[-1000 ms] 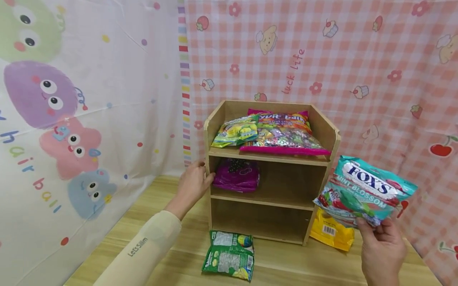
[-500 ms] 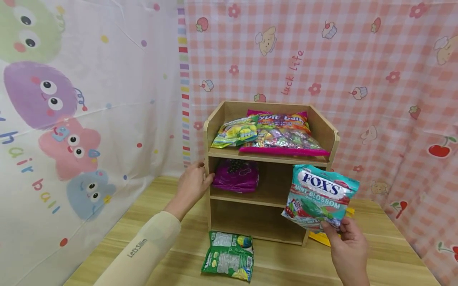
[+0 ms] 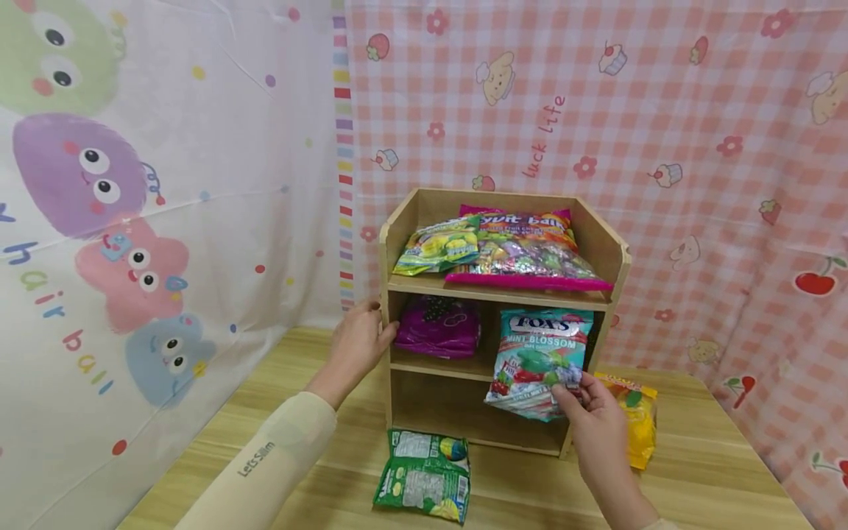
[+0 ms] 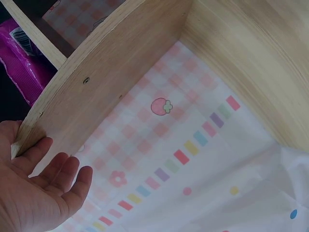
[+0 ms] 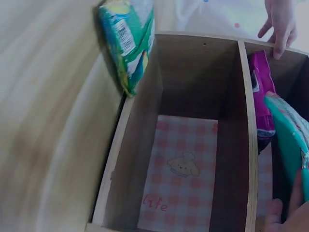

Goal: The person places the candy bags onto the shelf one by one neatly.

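My right hand (image 3: 599, 419) pinches the lower right edge of a teal FOX'S Mint Blossom candy bag (image 3: 539, 361), upright before the right half of the middle shelf. In the right wrist view the same bag (image 5: 289, 133) is edge-on beside a purple bag (image 5: 262, 96). That purple bag (image 3: 437, 327) lies at the left end of the middle shelf. My left hand (image 3: 358, 338) grips the front edge of the left side panel of the wooden shelf unit (image 3: 497, 296). In the left wrist view, thumb and index finger of the left hand (image 4: 43, 183) meet that panel (image 4: 106, 72).
On the top tier lie a yellow-green candy bag (image 3: 440, 246) and a large pink-edged candy bag (image 3: 530, 250). A green bag (image 3: 424, 475) is on the table in front. Right of the unit stands a yellow bag (image 3: 639, 423). Patterned cloths (image 3: 636, 132) hang behind and left.
My right hand has carried the FOX'S bag leftward from beyond the unit's right side to the front of the middle shelf, turning it more upright. The left hand keeps its place.
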Demonstrator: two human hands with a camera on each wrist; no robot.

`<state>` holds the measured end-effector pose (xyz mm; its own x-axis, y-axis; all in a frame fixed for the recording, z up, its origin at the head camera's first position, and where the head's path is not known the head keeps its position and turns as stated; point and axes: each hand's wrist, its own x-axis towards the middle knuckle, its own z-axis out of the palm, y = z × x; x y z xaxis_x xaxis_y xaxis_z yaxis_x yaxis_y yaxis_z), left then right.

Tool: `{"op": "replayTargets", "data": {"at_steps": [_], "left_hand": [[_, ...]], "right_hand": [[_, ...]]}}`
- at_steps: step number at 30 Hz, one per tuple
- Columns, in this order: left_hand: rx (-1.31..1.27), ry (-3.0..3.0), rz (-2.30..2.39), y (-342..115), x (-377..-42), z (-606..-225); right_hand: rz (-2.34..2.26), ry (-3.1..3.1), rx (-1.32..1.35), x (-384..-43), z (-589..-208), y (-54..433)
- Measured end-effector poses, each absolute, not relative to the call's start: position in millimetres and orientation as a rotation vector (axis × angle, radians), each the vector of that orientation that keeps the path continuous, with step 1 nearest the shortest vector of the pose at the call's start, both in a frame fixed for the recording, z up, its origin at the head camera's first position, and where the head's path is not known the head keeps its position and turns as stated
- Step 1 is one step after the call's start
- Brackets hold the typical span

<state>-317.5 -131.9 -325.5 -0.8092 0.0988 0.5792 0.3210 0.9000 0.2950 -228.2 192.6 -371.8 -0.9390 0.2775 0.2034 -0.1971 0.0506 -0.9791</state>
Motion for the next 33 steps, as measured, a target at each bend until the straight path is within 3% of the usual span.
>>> {"op": "replayTargets", "data": {"at_steps": [6,11,18,25,33], "left_hand": [[-0.304,-2.477,-0.523,-132,-317,-328],[-0.314,-2.47,-0.523,-131,-317,-330],[-0.313,-2.472,-0.512,-128,-318,-325],[-0.309,-2.474,-0.509,-131,-318,-325],[-0.308,-2.462,-0.513,-131,-318,-326]], "right_hand": [[2.169,-2.157,-0.131,-248,-361,196],[2.098,-2.246,-0.107,-245,-361,198],[1.166,-2.538,0.012,-221,-365,195],[0.224,-2.298,0.4,-219,-382,178],[-0.177,-2.114,0.62,-236,-392,171]]}}
